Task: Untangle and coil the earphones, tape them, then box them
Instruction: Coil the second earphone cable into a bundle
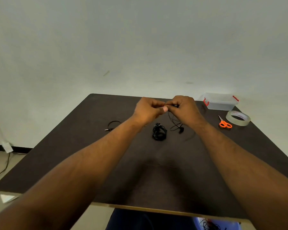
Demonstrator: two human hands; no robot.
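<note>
- A thin black earphone wire (173,121) is held up above the dark brown table (73,163) by both hands.
- The left hand (147,109) is curled, and the wire is pinched between its thumb and fingers.
- The right hand (184,107) is curled too, and the same wire is gripped by it, just beside the left hand.
- Loops of the wire are seen hanging down from the right hand, and a black earbud (181,130) is seen near the table.
- A coiled black earphone bundle (159,133) is found on the table below the hands.
- A short black cable with a plug (112,126) is seen to the left, by the left forearm.
- A clear plastic box with red clips (220,102) is placed at the far right corner.
- A roll of clear tape (238,118) is set near the box, with orange-handled scissors (224,123) just beside it.
</note>
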